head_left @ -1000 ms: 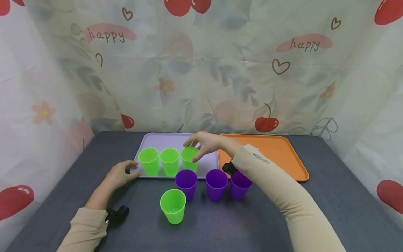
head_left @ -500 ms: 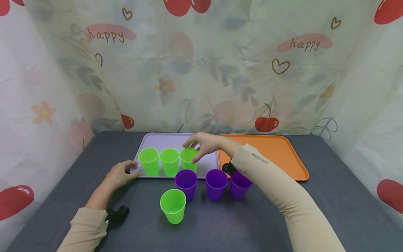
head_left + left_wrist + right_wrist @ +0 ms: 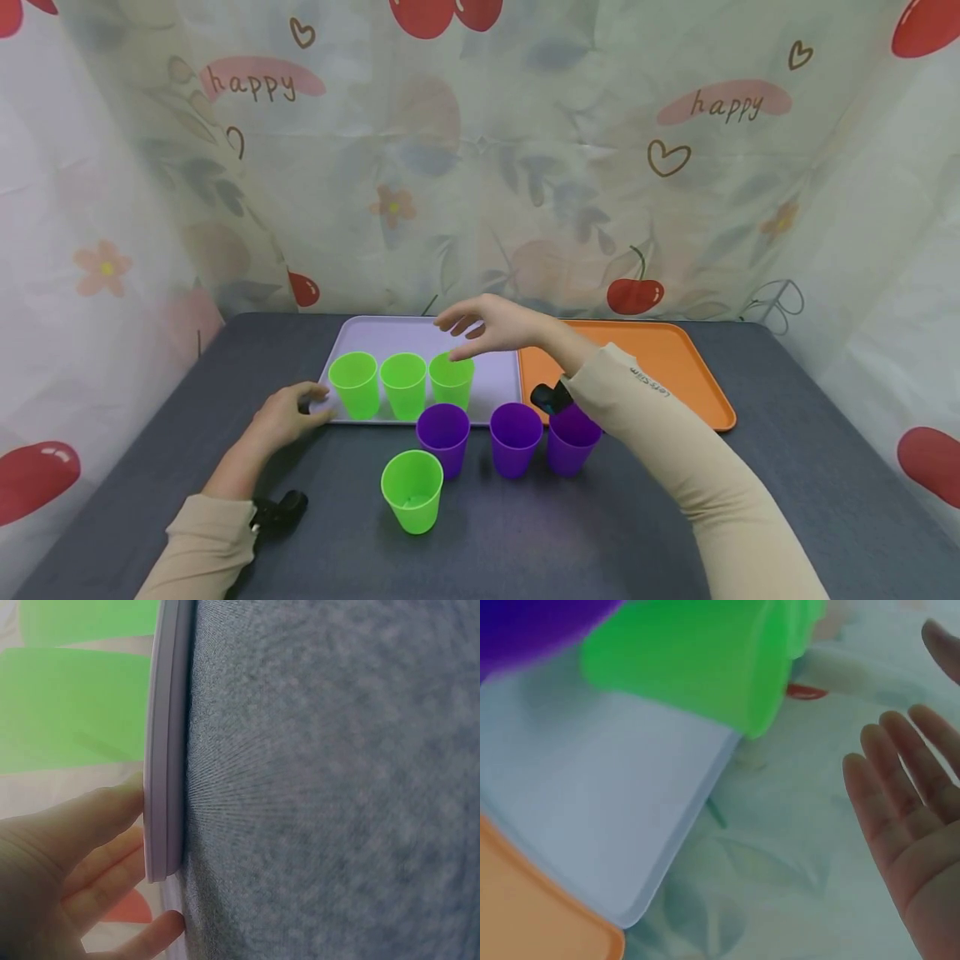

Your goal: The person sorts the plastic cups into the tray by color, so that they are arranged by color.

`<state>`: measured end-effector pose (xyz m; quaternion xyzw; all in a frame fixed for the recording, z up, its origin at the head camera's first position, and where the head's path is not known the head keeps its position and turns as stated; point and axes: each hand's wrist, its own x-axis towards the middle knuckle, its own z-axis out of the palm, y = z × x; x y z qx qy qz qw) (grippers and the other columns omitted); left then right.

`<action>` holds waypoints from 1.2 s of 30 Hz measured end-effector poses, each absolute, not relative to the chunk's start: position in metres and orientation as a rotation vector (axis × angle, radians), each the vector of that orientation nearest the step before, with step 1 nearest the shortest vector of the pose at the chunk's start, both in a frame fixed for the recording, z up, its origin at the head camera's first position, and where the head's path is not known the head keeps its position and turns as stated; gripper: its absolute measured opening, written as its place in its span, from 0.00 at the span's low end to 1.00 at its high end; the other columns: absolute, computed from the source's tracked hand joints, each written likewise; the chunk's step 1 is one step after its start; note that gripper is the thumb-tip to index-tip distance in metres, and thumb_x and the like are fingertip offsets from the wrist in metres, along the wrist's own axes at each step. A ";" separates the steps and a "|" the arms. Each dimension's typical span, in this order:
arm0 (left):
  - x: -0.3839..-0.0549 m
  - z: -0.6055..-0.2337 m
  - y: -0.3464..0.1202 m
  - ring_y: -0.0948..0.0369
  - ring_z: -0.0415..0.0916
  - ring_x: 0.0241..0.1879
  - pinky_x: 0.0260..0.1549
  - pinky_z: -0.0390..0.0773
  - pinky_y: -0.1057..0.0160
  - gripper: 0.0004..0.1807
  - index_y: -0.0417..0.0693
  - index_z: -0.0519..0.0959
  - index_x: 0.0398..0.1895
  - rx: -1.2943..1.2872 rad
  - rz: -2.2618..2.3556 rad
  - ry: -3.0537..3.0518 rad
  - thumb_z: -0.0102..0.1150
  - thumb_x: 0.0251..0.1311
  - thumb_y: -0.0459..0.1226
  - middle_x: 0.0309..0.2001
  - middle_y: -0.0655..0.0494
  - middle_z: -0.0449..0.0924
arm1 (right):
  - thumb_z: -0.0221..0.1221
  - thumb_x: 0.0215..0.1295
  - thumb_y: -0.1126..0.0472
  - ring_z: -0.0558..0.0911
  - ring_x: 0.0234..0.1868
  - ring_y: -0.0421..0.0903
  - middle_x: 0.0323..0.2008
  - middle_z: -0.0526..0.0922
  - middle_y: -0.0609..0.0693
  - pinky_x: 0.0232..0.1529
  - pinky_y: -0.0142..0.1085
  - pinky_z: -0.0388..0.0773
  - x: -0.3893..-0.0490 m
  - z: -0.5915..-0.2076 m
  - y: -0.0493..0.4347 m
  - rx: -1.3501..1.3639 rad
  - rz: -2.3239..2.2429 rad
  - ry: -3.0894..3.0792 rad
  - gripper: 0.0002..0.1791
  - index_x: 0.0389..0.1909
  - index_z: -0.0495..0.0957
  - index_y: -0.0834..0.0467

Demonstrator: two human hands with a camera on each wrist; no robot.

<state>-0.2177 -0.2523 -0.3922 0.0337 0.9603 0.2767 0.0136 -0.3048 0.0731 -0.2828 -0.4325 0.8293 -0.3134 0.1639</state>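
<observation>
dark tabletop (image 3: 600, 533): three tapered, bright-green cups (image 3: 404, 387) upright on a lavender tray (image 3: 405, 333). right hand (image 3: 497, 325), loosely spread, empty, hovers above; left hand (image 3: 283, 417), relaxed, touches tray corner.

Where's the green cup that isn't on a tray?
Head view: the loose green cup stands on the dark table, just left of centre, in front of the leftmost purple cup, nearer the camera.

In the right wrist view, the purple cup (image 3: 532, 630) is cut off (and blurry too), and the right hand (image 3: 928, 855) is chopped by the side.
</observation>
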 end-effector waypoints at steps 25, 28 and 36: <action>-0.217 -0.394 -0.252 0.41 0.70 0.53 0.49 0.67 0.40 0.26 0.36 0.73 0.54 0.088 0.879 2.976 0.60 0.57 0.44 0.54 0.34 0.74 | 0.64 0.54 0.66 0.78 0.56 0.53 0.54 0.78 0.61 0.55 0.34 0.75 -0.227 -0.296 0.093 -1.400 -1.244 2.197 0.25 0.55 0.73 0.66; -0.217 -0.393 -0.252 0.40 0.70 0.53 0.50 0.67 0.39 0.26 0.36 0.73 0.55 0.085 0.880 2.971 0.60 0.57 0.44 0.54 0.34 0.74 | 0.65 0.54 0.67 0.79 0.55 0.52 0.52 0.79 0.60 0.54 0.34 0.76 -0.218 -0.301 0.092 -1.422 -1.249 2.188 0.26 0.55 0.72 0.67; -0.217 -0.393 -0.252 0.40 0.70 0.53 0.50 0.66 0.38 0.26 0.36 0.73 0.55 0.086 0.877 2.972 0.60 0.57 0.44 0.54 0.34 0.74 | 0.66 0.52 0.67 0.78 0.53 0.55 0.52 0.79 0.63 0.55 0.32 0.75 -0.198 -0.316 0.084 -1.465 -1.279 2.122 0.28 0.55 0.71 0.68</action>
